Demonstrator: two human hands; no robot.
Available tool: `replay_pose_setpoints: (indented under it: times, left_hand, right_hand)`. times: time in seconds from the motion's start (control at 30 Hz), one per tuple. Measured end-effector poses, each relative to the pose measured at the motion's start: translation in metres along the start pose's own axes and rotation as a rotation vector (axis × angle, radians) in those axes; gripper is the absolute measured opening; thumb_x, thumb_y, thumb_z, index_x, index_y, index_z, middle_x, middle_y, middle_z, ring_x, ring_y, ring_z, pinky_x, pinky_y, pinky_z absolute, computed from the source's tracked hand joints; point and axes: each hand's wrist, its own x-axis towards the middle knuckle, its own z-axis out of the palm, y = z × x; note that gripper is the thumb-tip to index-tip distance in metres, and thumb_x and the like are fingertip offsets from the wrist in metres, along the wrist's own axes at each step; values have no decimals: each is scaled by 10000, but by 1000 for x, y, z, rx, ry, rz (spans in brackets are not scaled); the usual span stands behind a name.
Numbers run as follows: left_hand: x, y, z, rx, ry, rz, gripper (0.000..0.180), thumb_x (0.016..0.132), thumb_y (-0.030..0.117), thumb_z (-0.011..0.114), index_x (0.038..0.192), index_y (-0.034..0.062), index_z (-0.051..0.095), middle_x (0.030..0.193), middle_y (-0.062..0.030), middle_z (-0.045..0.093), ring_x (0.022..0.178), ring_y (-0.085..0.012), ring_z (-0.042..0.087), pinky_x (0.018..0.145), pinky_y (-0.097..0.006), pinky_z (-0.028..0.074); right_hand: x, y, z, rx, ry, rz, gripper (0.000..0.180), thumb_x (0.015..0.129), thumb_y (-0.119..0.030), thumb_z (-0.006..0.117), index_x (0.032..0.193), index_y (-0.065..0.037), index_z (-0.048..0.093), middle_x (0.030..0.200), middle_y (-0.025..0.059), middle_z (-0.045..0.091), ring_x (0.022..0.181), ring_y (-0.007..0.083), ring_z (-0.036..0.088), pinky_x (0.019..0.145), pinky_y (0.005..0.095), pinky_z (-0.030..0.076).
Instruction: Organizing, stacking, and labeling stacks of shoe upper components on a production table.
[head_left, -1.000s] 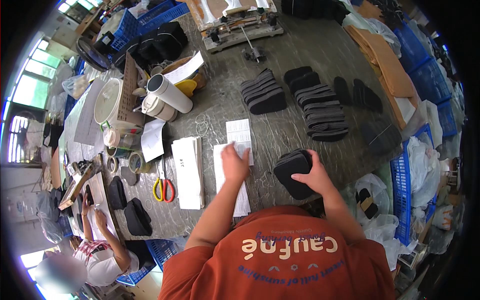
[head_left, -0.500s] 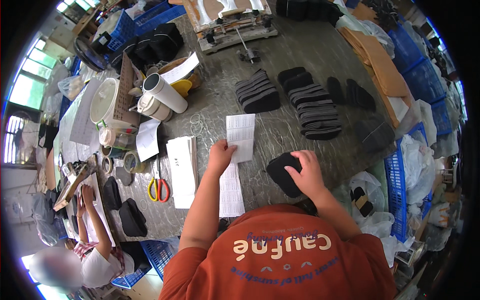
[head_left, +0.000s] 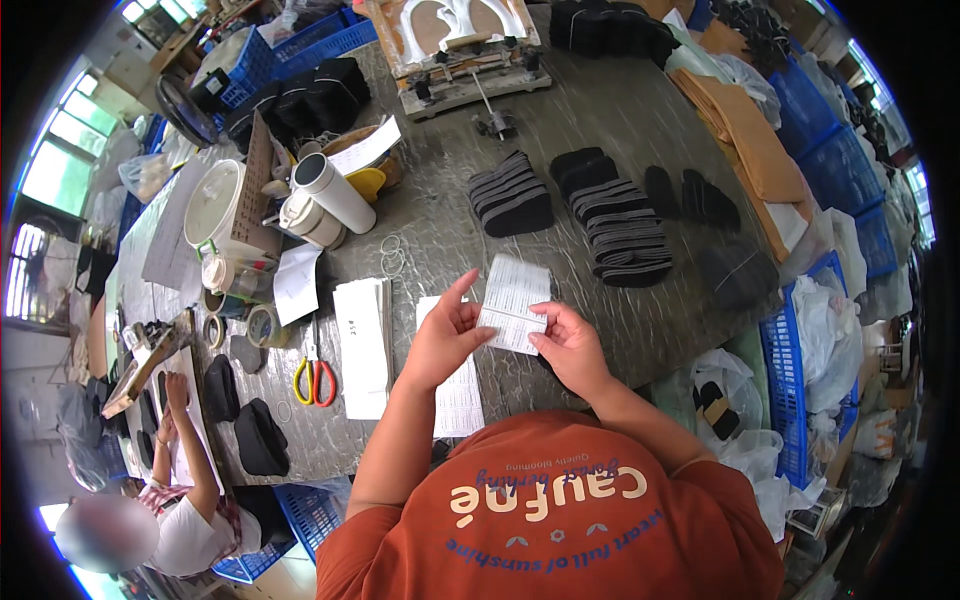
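Both my hands hold a white printed sheet [head_left: 516,290] with a fold line across it, above the table in front of me. My left hand [head_left: 448,335] pinches its lower left edge, index finger pointing up and away. On the lower right edge, the thumb and fingers of my right hand [head_left: 572,345] are closed. Under the left wrist lies a longer printed paper [head_left: 458,395]. A bit of something black shows below the right hand, mostly hidden. Beyond the sheet sits a fanned pile of black and grey fabric pieces [head_left: 510,195], with a longer row [head_left: 625,235] to its right.
Left of me lie a paper stack [head_left: 362,350], scissors [head_left: 315,375] with red and yellow handles, and black pieces [head_left: 262,438]. Farther off stand a white tumbler [head_left: 335,193] and a clamp frame [head_left: 470,75]. A co-worker [head_left: 195,520] works at far left; a blue crate [head_left: 785,375] stands right.
My right hand has let go of the black fabric stack and moved left to grip the sheet. The sheet has been lifted and tilted, moving right with my left hand.
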Motion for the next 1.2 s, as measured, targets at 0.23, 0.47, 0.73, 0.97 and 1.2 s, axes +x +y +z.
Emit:
replay_pose_setpoints:
  times: [0.23, 0.47, 0.73, 0.97, 1.2]
  left_hand:
    - [-14, 9, -1, 379, 11, 29, 392, 730, -88, 639, 1107, -15, 562, 914, -58, 616, 846, -97, 569, 733, -222, 461]
    - [-3, 12, 1, 960, 63, 652, 264, 717, -27, 682, 966, -13, 597, 815, -21, 624, 725, -78, 568, 655, -218, 459]
    - [-2, -13, 7, 181, 44, -149, 118, 742, 51, 691, 808, 11, 602, 727, -12, 617, 628, -60, 546, 562, -210, 441]
    - [-1, -19, 10, 287, 83, -177, 123, 772, 112, 685, 782, 3, 627, 668, 5, 598, 585, -45, 509, 518, -206, 408]
    - [-2, -44, 3, 515, 235, -93, 162, 817, 148, 630, 800, -13, 622, 640, -42, 606, 538, -95, 519, 501, -247, 416]
  right_hand:
    - [0, -41, 6, -866, 53, -449, 364, 657, -82, 752, 984, -52, 594, 841, 95, 576, 844, 221, 550, 787, 325, 434]
    - [-10, -30, 6, -243, -39, 86, 144, 745, -14, 676, 863, 10, 596, 797, 50, 633, 696, 72, 567, 624, 216, 461]
    - [-10, -22, 2, -70, 8, 163, 207, 770, -3, 648, 938, 23, 530, 792, 64, 640, 685, 70, 574, 610, 208, 453]
    - [-13, -11, -13, -215, 14, 225, 142, 795, -11, 621, 892, 16, 521, 784, 82, 636, 672, 80, 576, 590, 217, 446]
    - [-13, -25, -16, -563, 83, -232, 63, 787, 1, 606, 808, -21, 551, 791, 59, 570, 677, 129, 533, 614, 249, 442]
